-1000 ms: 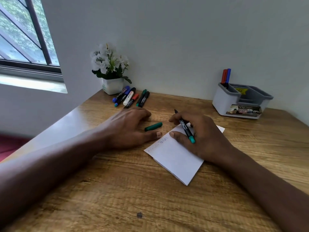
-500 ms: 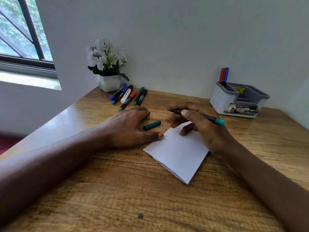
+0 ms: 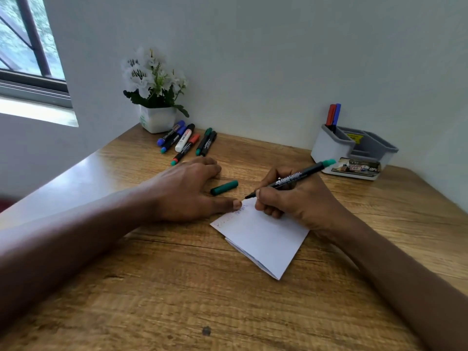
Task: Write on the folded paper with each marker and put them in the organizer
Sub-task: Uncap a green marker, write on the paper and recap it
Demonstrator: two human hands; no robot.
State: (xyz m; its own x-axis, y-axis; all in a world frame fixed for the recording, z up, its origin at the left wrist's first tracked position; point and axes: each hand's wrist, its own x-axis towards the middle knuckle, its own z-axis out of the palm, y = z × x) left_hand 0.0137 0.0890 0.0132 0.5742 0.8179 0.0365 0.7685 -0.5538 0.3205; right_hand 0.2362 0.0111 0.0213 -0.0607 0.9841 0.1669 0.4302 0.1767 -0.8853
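Observation:
A folded white paper (image 3: 266,239) lies on the wooden desk (image 3: 177,287), with faint writing along its upper left edge. My right hand (image 3: 291,201) grips a black marker with a green end (image 3: 298,176), its tip at the paper's top corner. My left hand (image 3: 187,191) rests flat on the desk, thumb pressing the paper's edge. The green cap (image 3: 224,187) lies between my hands. Several more markers (image 3: 187,141) lie at the back. The grey and white organizer (image 3: 354,150) at the back right holds a red and a blue marker (image 3: 333,115).
A white pot of white flowers (image 3: 155,97) stands in the back corner, behind the loose markers. The wall runs along the desk's far edge, and a window (image 3: 25,46) sits at the upper left. The desk's left edge slants toward me.
My right hand turned the marker from lying across the fingers into a writing grip and brought its tip down to the paper's top corner. My left hand stayed on the paper's edge.

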